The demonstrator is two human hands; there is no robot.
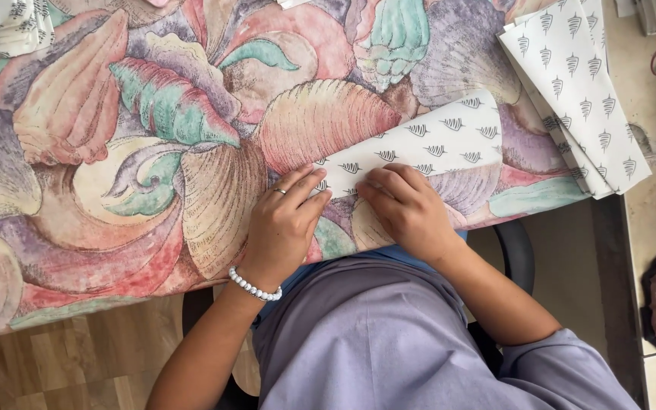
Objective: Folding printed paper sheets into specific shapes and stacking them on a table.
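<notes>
- Both grips lie flat, fingers pressed down rather than closed: my left hand [282, 220] and right hand [408, 209] pin the near end of a printed paper sheet [427, 140].
- It looks partly folded; the far end is unpressed.
- Beyond, a stack of matching sheets [578, 91] waits, seemingly undone.
- Shell-patterned cloth [115, 152] covers the tabletop; wood floor [77, 357] below.

Your left hand [282, 224] and right hand [408, 209] lie palms down, side by side, fingertips pressing flat, both wrists bent.
</notes>
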